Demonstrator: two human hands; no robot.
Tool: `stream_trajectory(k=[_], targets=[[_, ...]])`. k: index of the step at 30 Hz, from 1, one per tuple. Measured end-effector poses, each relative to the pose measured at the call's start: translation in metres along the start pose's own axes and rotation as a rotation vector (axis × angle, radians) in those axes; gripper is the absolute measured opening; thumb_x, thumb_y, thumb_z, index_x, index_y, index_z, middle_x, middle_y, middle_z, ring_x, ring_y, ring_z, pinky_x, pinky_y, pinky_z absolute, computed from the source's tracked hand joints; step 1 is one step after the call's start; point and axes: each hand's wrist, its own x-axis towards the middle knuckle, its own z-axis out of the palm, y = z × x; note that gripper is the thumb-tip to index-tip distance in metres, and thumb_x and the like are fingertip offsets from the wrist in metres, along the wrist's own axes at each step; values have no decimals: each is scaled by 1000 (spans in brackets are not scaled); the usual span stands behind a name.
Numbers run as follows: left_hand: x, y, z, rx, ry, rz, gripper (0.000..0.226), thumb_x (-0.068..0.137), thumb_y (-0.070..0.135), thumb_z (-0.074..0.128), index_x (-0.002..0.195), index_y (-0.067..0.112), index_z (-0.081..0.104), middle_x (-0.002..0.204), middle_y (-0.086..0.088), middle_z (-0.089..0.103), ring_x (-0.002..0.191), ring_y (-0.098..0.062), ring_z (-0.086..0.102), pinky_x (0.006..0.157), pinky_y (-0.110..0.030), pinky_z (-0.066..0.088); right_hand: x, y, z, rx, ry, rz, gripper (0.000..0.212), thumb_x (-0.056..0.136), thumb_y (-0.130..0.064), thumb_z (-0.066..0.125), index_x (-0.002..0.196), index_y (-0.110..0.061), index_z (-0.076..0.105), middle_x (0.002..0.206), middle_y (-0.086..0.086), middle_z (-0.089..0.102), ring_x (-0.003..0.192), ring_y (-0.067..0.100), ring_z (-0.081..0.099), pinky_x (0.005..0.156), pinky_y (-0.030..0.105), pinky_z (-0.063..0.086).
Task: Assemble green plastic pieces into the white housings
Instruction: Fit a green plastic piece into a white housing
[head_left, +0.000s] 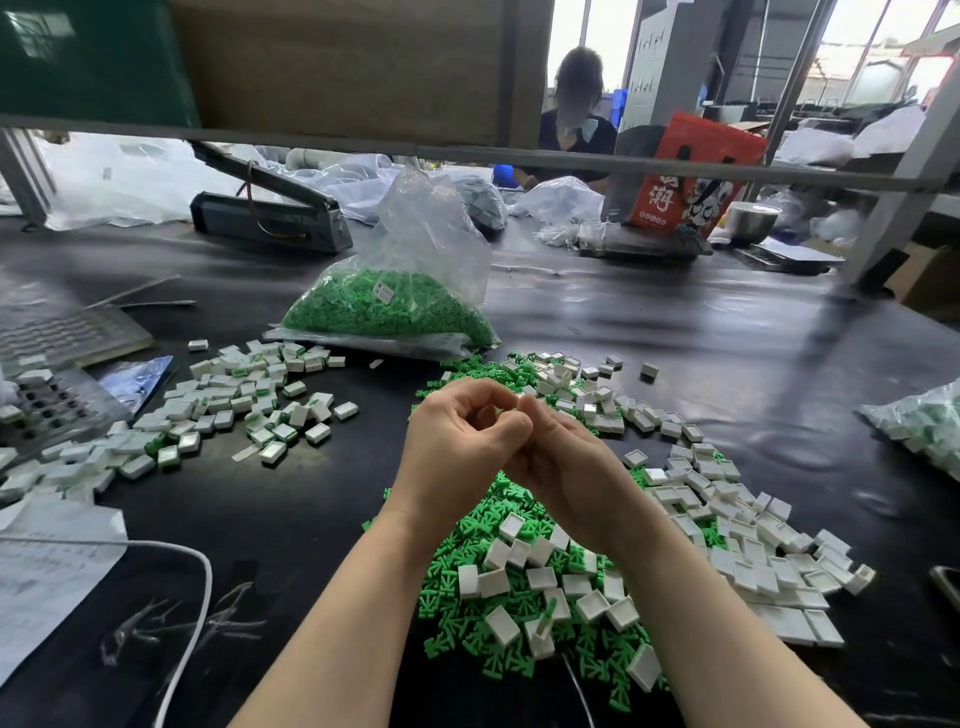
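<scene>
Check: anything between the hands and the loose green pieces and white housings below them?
Nothing visible. Both hands hover together directly over the mixed pile of green pieces and white housings, with open air between. Whatever their curled fingers hold is hidden.

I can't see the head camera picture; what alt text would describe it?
Two bare hands, left hand and right hand, meet with curled fingers over a heap of green plastic pieces and white housings on a black table. A bag of green pieces lies behind, and finished housings are piled left.
</scene>
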Motion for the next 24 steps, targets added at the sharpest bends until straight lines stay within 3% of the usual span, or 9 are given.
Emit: stream_trajectory(k=[8, 13, 24], targets=[[-1, 2, 1, -28, -4, -5, 30, 59, 36, 61, 72, 9, 67, 73, -36, 57, 63, -49, 55, 61, -63, 50, 0, 0, 1, -9, 4, 5, 52, 78, -60, 69, 109, -18, 74, 114, 15, 44, 109, 28, 35, 98, 45, 28], [-1, 1, 2, -89, -37, -54, 32, 57, 34, 60, 72, 6, 65, 71, -39, 54, 59, -32, 51, 58, -63, 48, -1, -2, 0, -40, 44, 40, 46, 80, -55, 63, 102, -16, 74, 110, 13, 44, 104, 27, 35, 91, 40, 33], [2, -3, 3, -136, -41, -46, 30, 59, 31, 61, 73, 5, 65, 70, -41, 49, 60, -34, 48, 57, -62, 46, 0, -1, 3, 2, 74, 28, 41, 77, -51, 66, 98, -18, 76, 113, 14, 42, 107, 26, 32, 88, 37, 31]])
